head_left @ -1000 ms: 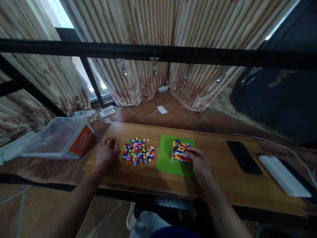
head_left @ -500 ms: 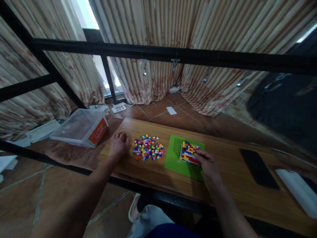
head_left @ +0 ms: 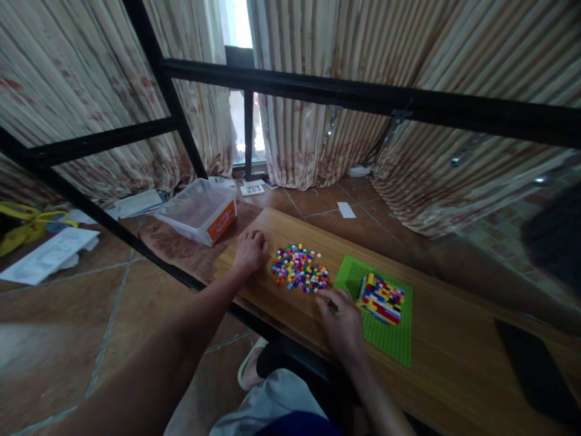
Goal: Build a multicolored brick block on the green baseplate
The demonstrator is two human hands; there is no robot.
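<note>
My left hand rests on the wooden tabletop, fingers curled in, just left of a pile of small multicoloured toy bricks. At the pile's lower right edge is my right hand, its thumb and index finger apart and no brick visible between them. The hand also overlaps the left edge of a green studded baseplate. On that plate sits a rectangular block built of layered red, yellow, blue and white bricks, right of my right hand and apart from it.
A clear plastic bin with an orange label stands left of the table. A dark flat object lies at the table's right. Black metal bars cross in front of the curtains. White paper lies on the tiled floor.
My right hand has left the brick block and moved left to the edge of the loose pile. The camera view has turned left. My left hand stays beside the pile.
</note>
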